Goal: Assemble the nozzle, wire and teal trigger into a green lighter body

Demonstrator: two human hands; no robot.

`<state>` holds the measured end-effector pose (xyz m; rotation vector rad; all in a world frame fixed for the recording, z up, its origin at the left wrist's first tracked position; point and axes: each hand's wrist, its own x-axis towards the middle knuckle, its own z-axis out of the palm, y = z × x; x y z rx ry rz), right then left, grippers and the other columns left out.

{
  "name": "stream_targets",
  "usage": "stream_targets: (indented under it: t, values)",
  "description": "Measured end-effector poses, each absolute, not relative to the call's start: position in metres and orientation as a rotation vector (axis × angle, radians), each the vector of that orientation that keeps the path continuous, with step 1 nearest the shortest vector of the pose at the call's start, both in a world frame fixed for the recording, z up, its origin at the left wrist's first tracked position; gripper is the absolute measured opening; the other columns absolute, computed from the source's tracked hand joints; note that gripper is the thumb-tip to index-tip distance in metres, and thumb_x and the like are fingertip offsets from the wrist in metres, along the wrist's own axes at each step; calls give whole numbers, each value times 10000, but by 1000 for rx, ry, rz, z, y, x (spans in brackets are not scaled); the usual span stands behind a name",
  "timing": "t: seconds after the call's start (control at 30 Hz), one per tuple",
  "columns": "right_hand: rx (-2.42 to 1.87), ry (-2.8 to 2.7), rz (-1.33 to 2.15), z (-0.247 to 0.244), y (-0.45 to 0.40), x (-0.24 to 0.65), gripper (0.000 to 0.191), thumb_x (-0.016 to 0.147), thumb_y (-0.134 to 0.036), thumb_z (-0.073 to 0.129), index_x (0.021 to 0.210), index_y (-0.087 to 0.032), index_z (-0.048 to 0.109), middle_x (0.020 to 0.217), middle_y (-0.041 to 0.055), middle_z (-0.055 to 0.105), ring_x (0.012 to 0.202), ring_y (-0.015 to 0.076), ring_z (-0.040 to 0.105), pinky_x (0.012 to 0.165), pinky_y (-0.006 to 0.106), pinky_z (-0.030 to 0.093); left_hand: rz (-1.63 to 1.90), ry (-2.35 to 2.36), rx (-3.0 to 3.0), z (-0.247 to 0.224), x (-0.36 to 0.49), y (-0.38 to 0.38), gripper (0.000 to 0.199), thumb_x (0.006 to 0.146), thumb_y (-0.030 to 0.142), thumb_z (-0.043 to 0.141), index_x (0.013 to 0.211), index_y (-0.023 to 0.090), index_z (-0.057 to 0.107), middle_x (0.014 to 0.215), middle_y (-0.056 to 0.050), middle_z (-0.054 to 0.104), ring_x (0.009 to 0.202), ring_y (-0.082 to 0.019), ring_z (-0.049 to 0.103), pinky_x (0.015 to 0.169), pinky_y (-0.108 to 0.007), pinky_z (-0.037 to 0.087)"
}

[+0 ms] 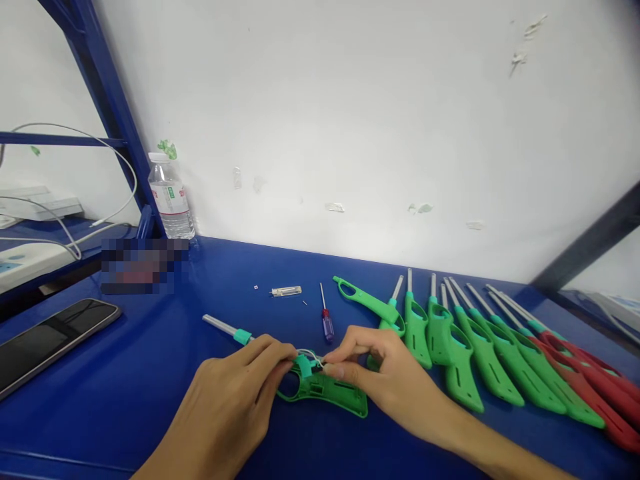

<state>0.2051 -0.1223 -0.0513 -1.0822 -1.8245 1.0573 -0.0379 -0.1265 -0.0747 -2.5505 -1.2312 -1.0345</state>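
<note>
An opened green stick lighter lies on the blue table between my hands, its hollow inside facing up. My left hand is closed on it near the teal trigger, and the metal tube with its teal collar sticks out to the upper left. With thumb and forefinger together, my right hand pinches a thin white wire that loops beside the trigger. A small dark part at those fingertips is too covered to make out. The loose green shell half lies farther back, near a screwdriver.
Several green lighters and red lighters are lined up at the right. A clear gas tank and tiny parts lie behind my hands. At the left are a phone, a water bottle and a blue rack post.
</note>
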Motion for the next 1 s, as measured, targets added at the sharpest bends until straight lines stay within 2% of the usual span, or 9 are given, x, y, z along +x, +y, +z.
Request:
stream_targets:
  t: [0.23, 0.37, 0.47, 0.57, 1.0]
  values:
    - [-1097, -1918, 989, -51, -123, 205, 102, 962, -307, 794, 872, -259, 803, 845, -41, 794, 777, 152, 710, 684, 273, 493, -995, -1222, -2565, -75, -38, -126, 253, 1040, 130, 473, 1074, 270, 681, 967, 56, 771, 786, -131, 797, 712, -215, 627]
    - [-1091, -2027, 912, -53, -125, 205, 93, 956, -260, 804, 865, -260, 781, 887, -48, 801, 828, 166, 707, 768, 305, 487, -899, -1231, -2633, -73, -42, -124, 352, 995, 54, 445, 1056, 284, 705, 981, 62, 778, 760, -134, 796, 702, -223, 634]
    - [-1102, -2084, 835, -55, -127, 204, 67, 940, -236, 817, 901, -268, 774, 869, -49, 779, 814, 168, 674, 738, 306, 463, -822, -1248, -2686, -72, -46, -122, 426, 975, 28, 416, 1096, 302, 719, 1006, 61, 779, 759, -129, 795, 680, -217, 623]
    - [-1095, -2136, 790, -58, -130, 205, 89, 925, -222, 834, 932, -274, 762, 853, -56, 757, 799, 159, 658, 727, 293, 454, -747, -1277, -2730, -73, -48, -122, 436, 972, 38, 423, 1115, 319, 724, 1030, 58, 773, 753, -132, 790, 645, -221, 599]
    - [-1014, -2227, 697, -62, -128, 206, 94, 943, -195, 815, 933, -260, 747, 874, -38, 762, 803, 153, 674, 752, 277, 481, -588, -1419, -2830, -79, -53, -121, 495, 1019, 82, 385, 1216, 407, 702, 1159, 79, 750, 839, -103, 781, 667, -211, 551]
